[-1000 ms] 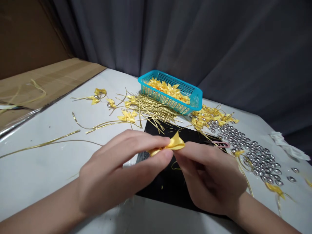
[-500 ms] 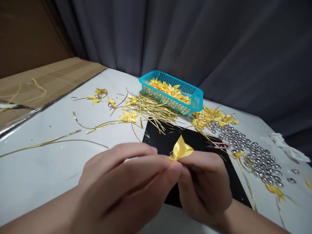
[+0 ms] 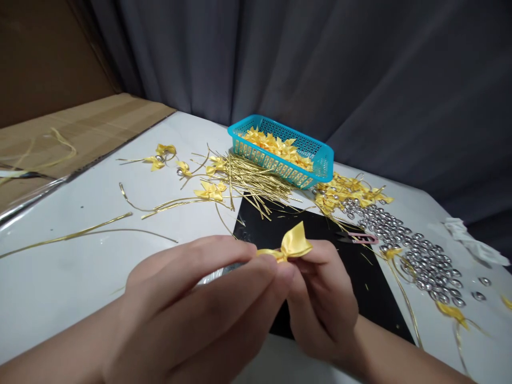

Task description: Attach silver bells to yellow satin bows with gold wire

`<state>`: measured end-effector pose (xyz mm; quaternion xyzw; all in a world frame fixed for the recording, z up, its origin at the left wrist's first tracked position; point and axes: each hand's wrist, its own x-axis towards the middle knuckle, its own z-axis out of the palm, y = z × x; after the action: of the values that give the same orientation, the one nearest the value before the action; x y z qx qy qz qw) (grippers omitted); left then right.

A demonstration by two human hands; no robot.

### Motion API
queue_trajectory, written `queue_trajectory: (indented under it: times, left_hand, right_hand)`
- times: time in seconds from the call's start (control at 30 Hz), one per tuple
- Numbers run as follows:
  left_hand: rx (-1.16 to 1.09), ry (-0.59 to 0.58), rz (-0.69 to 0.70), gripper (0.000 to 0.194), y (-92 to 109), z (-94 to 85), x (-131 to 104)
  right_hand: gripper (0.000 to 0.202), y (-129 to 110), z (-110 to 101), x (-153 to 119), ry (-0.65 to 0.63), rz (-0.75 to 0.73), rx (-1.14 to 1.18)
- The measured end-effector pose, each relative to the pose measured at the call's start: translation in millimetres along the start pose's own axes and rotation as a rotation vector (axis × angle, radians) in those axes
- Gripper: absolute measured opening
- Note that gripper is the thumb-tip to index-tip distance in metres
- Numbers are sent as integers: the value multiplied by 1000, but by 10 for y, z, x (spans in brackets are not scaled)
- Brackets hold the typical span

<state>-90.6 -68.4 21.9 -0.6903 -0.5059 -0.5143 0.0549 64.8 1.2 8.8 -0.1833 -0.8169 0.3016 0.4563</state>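
1. Yellow ribbon bow [image 3: 296, 242] is sitting just below the middle of the frame, raised above the black mat [image 3: 374, 293], one pointed loop standing up.
2. Left hand [image 3: 200, 304] is pinching the bow near its centre, thumb and finger closed with ribbon between. Right hand [image 3: 330, 304] is touching the bow's right side with fingers curled in; fingertips are partly hidden, so can't tell how firmly they're gripping.
3. Grip risk: satin is looking slick and only a small bit is being pinched, so the bow could be slipping or twisting if pressure is easing unevenly.
4. Shape risk: fingers are crowding the centre, so pressing too hard could be creasing the upright loop; pulling the sides apart could be loosening the gathered middle.
5. Sight risk: left fingers are covering part of the ribbon, so a crooked fold could be going unnoticed.
6. Snips [image 3: 362, 238] are lying right of centre, dark blades pointing left over the mat; a right hand swinging out could be knocking them or catching the tips.
7. Silver beads [image 3: 428, 261] are spreading loose on the worktop [image 3: 80, 288] at right; a forearm sweep could be scattering them.
8. Gold cords [image 3: 256, 178] are tangling below the blue basket [image 3: 326, 173], upper centre; snagging one could be dragging nearby bows.
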Motion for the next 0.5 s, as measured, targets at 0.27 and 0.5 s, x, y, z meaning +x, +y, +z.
queue_trajectory:
  times: [0.27, 0.5]
  left_hand:
    - [9, -52, -10, 25, -46, 23, -12]
    - [-61, -117, -47, 25, -16, 43, 1]
  right_hand:
    - [27, -32, 38, -22, -25, 32, 19]
    - [26, -74, 71, -43, 25, 67, 7]
